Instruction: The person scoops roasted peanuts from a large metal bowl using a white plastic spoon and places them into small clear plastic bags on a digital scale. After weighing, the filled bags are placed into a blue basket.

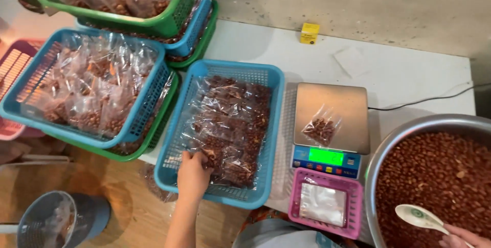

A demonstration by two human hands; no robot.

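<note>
Bagging step underway; left hand (193,172) pinching packet (208,155) in blue basket (225,79); right hand (460,238) gripping spoon (419,216); next, careful release.

Left hand (193,172) reaching forward, fingers (204,157) curled downward, right hand (460,237) at lower edge, closed in grip

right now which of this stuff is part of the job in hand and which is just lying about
In use: left hand on bagged nuts in blue basket; right hand with spoon; steel bowl; scale.
Lying about: yellow box; grey stool.
</note>
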